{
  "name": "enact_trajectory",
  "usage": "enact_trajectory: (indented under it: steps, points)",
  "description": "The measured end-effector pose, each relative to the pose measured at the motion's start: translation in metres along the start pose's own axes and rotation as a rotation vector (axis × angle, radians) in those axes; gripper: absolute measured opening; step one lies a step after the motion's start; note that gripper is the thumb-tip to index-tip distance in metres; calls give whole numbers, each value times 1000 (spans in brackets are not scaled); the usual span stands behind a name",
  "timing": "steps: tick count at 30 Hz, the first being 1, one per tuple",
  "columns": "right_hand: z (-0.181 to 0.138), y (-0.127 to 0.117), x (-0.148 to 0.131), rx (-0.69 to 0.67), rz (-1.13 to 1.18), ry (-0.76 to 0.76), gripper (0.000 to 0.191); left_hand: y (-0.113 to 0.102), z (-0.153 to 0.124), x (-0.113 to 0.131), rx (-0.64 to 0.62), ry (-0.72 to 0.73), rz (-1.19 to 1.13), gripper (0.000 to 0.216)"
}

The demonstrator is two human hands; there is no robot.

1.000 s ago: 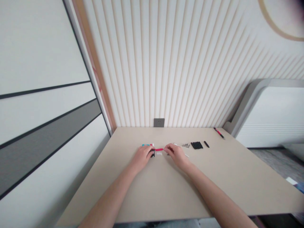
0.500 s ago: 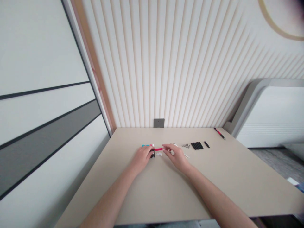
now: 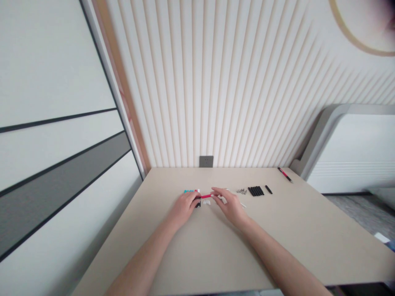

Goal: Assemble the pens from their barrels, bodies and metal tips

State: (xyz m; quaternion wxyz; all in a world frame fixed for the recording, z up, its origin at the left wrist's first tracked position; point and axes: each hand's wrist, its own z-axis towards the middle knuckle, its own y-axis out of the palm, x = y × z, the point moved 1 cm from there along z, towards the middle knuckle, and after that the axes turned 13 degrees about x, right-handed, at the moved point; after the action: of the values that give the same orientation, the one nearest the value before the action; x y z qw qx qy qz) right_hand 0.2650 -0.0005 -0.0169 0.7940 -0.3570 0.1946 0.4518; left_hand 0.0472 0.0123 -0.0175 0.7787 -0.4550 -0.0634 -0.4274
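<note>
A slim red pen barrel (image 3: 206, 196) lies level between my hands, just above the table. My left hand (image 3: 185, 205) is closed on its dark left end. The thumb and fingers of my right hand (image 3: 230, 205) pinch at its right end, where a tiny pale part shows; its kind is too small to make out. Small clear-white parts (image 3: 206, 202) lie below the barrel. Black parts (image 3: 198, 204) sit by my left fingertips, and blue pieces (image 3: 189, 191) show behind that hand, partly hidden. Thin white sticks (image 3: 243, 205) poke out beside my right hand.
Right of my hands are a pile of small silvery parts (image 3: 242, 191), a row of several black tubes (image 3: 256, 191) and one separate black piece (image 3: 268, 189). A red-and-black pen (image 3: 284, 175) lies toward the table's back right. A ribbed wall with a socket (image 3: 206, 161) borders the table (image 3: 197, 255).
My right fingers have come up against the barrel's right end, closing the small gap there. The barrel tilts slightly more. The whole view has shifted a little.
</note>
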Motion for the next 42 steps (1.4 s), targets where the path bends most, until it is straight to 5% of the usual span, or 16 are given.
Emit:
enact_trajectory:
  steps: [6, 10, 15, 22, 33, 37, 42]
  points:
    - [0, 1, -6, -45, -46, -66, 33, 1, -1, 2, 5, -15, -52, 19]
    - [9, -9, -2, 36, -111, -46, 32, 1, 0, 6, 52, -182, -209, 19]
    - [21, -34, 20, -27, -481, 98, 25, -1, 3, 6, 180, -345, -491, 22]
    - [19, -44, 33, -325, -831, 247, 25, -3, 1, 3, 117, -103, -51, 15]
    - [15, -35, 28, -335, -901, 190, 25, 0, 0, 2, 12, 6, 25, 15]
    - [16, -34, 27, -218, -759, 205, 23, 1, -1, 3, 15, 40, 28, 17]
    - [19, -27, 22, 78, -35, 348, 27, 1, -1, 2, -8, 30, 52, 14]
